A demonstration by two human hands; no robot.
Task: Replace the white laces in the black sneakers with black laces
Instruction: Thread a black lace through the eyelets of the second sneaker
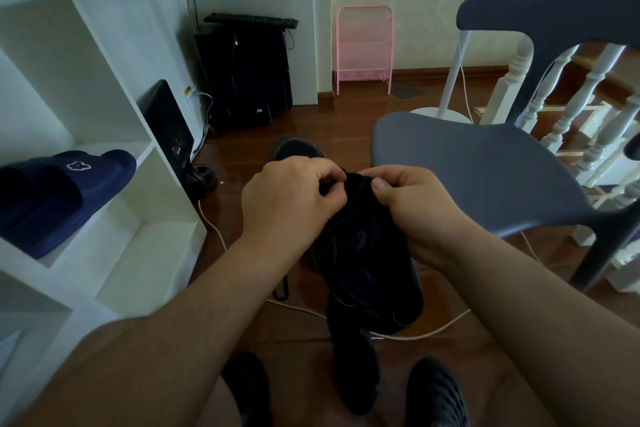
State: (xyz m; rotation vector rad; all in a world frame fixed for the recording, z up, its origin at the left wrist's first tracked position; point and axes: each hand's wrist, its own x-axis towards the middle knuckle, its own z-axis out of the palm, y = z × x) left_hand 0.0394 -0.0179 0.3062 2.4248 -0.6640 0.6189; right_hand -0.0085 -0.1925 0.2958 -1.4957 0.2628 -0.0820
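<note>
A black sneaker [363, 253] is held in the air in front of me, its opening toward the camera. My left hand [287, 198] pinches something dark at the shoe's far end, fingers curled. My right hand [412, 204] grips the same end from the other side, thumb pressed on the black upper. A black lace [349, 357] hangs down from the shoe toward the floor. A second black sneaker [294, 147] stands on the wooden floor just beyond my hands. The shoe is too dark to make out which eyelets are laced.
A grey chair [485, 163] stands close on the right. White shelving [114, 218] on the left holds navy slippers [65, 191]. A white cable [415, 334] runs across the floor under the shoe. My feet in dark shoes [433, 392] are at the bottom.
</note>
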